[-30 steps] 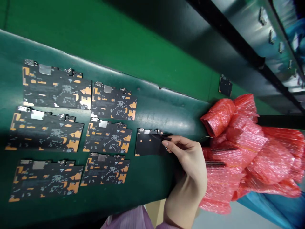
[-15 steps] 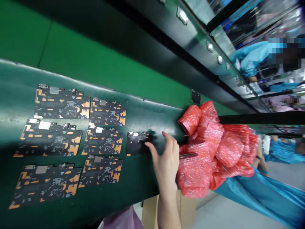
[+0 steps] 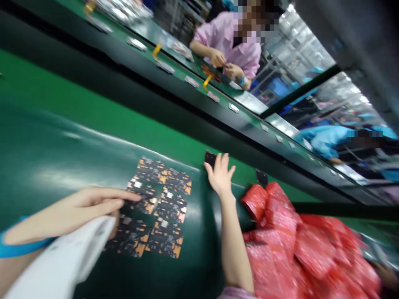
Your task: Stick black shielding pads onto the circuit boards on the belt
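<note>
My right hand (image 3: 220, 174), fingers spread, reaches over the edge of the green strip. A small dark circuit board (image 3: 210, 158) lies there at its thumb and fingertips. My left hand (image 3: 90, 207), with a blue band at the wrist, comes in from the left. Its index finger stretches out over the laid-out circuit boards (image 3: 171, 205), which lie in two columns, black with copper-coloured patches. A blurred white object (image 3: 67, 257) sits under the left hand, apparently gripped by its curled fingers; its kind cannot be made out.
Red bubble-wrap bundles (image 3: 280, 245) are heaped at the right. Another dark board (image 3: 261, 177) lies on the green strip (image 3: 174, 145) behind them. Beyond a dark rail, small parts sit along a raised line (image 3: 191, 82). A co-worker in pink (image 3: 229, 45) works across it.
My right hand has moved forward to the green strip, where a board now lies; the single board beside the columns is gone from its spot. My left hand has entered with the white object.
</note>
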{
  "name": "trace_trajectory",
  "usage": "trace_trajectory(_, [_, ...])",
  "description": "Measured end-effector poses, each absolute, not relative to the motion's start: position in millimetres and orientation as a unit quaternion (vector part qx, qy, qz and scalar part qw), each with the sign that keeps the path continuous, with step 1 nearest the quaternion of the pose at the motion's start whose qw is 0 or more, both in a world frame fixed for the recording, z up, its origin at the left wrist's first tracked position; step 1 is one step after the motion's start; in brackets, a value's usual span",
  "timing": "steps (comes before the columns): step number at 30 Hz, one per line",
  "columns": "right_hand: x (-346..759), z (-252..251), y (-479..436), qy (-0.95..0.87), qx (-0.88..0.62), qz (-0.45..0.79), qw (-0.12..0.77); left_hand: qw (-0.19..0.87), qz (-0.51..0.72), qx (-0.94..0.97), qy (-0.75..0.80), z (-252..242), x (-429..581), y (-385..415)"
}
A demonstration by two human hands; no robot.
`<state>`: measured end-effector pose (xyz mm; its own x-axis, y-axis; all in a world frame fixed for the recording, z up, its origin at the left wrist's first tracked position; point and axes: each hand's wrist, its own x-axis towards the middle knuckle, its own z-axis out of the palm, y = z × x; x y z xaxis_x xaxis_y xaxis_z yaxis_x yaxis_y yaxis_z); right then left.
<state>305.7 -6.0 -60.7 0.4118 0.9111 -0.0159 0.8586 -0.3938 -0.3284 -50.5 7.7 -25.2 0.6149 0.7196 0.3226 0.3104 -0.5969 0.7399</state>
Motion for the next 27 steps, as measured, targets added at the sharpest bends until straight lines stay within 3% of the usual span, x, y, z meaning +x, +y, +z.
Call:
trace_trajectory(3, [248.5, -32.8, -20.3, -0.577, -0.766, 0.152, 0.241, 0.270, 0.319, 0.832, 0.365, -11.4, -46.9, -18.9])
trace_trajectory(4, [226.4, -24.4, -35.8, -0.607, -0.673, 0.276, 0.319, 0.253, 0.325, 0.831, 0.375, -7.8, -42.9, -26.4])
trace_trajectory(5, [205.6, -17.1, -53.1, -0.633, -0.564, 0.407, 0.339, 0.240, 0.330, 0.831, 0.378, -4.5, -39.2, -32.4])
trace_trajectory(6, [187.4, -11.1, -70.2, -0.640, -0.481, 0.506, 0.321, 0.228, 0.335, 0.835, 0.373, -1.4, -36.4, -36.9])
trace_trajectory(8, [161.9, -4.8, -98.3, -0.618, -0.453, 0.569, 0.298, 0.205, 0.347, 0.844, 0.353, 3.8, -36.0, -41.7])
trace_trajectory(12, [152.8, -11.8, -126.9, -0.627, -0.564, 0.403, 0.357, 0.260, 0.399, 0.767, 0.429, 2.9, -51.9, -41.9])
trace_trajectory(14, [155.8, -16.0, -133.3, -0.669, -0.560, 0.298, 0.388, 0.406, 0.392, 0.693, 0.449, -2.7, -59.7, -41.7])
trace_trajectory(17, [155.3, -11.7, -137.9, -0.724, -0.537, 0.186, 0.392, 0.656, 0.273, 0.602, 0.364, -7.6, -63.3, -44.5])
trace_trajectory(19, [153.9, -2.5, -139.0, -0.738, -0.542, 0.144, 0.374, 0.734, 0.213, 0.555, 0.328, -5.1, -61.7, -48.1])
trace_trajectory(21, [154.1, 8.2, -140.1, -0.754, -0.542, 0.099, 0.359, 0.737, 0.201, 0.548, 0.342, 0.8, -59.2, -52.0])
trace_trajectory(27, [147.4, 28.1, -138.8, -0.756, -0.523, -0.029, 0.393, 0.603, 0.214, 0.673, 0.372, 17.0, -53.2, -62.4])
